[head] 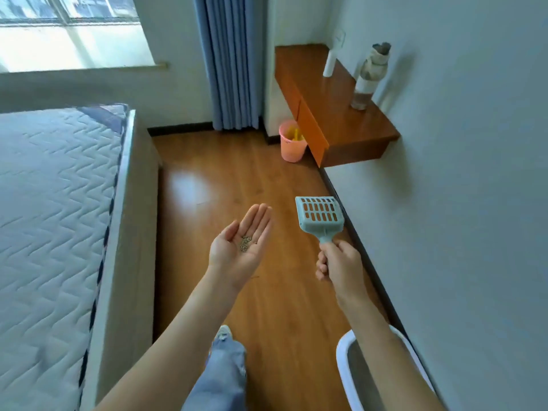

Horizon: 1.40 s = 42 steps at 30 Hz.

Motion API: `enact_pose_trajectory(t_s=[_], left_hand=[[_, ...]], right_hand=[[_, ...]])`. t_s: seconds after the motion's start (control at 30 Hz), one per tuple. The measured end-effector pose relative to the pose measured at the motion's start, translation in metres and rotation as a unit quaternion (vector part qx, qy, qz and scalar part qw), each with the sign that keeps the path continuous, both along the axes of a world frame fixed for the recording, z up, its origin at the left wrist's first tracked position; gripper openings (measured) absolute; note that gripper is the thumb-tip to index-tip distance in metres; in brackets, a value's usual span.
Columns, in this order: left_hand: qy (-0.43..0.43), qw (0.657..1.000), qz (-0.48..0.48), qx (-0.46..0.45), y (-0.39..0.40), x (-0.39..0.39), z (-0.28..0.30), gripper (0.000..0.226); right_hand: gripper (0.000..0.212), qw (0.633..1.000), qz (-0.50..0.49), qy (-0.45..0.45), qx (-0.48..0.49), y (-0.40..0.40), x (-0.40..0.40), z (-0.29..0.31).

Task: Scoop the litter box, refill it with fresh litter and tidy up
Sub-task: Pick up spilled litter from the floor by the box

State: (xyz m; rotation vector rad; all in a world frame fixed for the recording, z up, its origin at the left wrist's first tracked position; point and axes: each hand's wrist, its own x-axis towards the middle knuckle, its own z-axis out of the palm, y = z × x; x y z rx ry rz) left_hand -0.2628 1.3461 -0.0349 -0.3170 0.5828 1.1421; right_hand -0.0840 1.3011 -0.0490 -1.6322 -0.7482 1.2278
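Few litter grains (245, 244) are cupped in the flat left hand (240, 244); a scoop (321, 217) is gripped by the right hand (338, 262); kept level toward the bucket (292, 141) ahead.

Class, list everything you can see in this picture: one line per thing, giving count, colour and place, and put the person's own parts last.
litter scoop: one, pale blue, slotted, held up over the floor near the right wall
litter bits: small cluster, grey, on the left palm
litter box: one, white rim, bottom right by the wall
bucket: one, pink, on the floor under the shelf
shelf: one, brown wood, on the right wall
bottle: one, clear, on the shelf
white cylinder: one, at the shelf's far end
curtain: one, blue, far wall
mattress: one, grey quilted, left
left hand: palm up, flat
right hand: grips the scoop handle
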Motion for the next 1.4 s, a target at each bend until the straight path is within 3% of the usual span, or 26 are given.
enact_pose_trajectory(t_s=[0.17, 0.57, 0.97, 1.4], left_hand=[[0.007, 0.999, 0.033, 0.004, 0.062, -0.051, 0.014, 0.049], [0.03, 0.999, 0.012, 0.024, 0.322, -0.184, 0.036, 0.043], [0.047, 0.996, -0.071, 0.025, 0.609, -0.142, 0.01, 0.041], [0.09, 0.982, -0.162, 0.033, 0.909, -0.102, 0.008, 0.046]], right_hand=[[0.012, 0.999, 0.015, 0.05, -0.008, 0.074, -0.051, 0.009], [0.017, 0.998, -0.035, 0.054, 0.002, 0.322, -0.173, 0.018], [0.017, 0.992, -0.108, 0.058, -0.033, 0.585, -0.145, -0.029], [0.019, 0.99, -0.128, 0.056, -0.031, 0.863, -0.125, -0.035]])
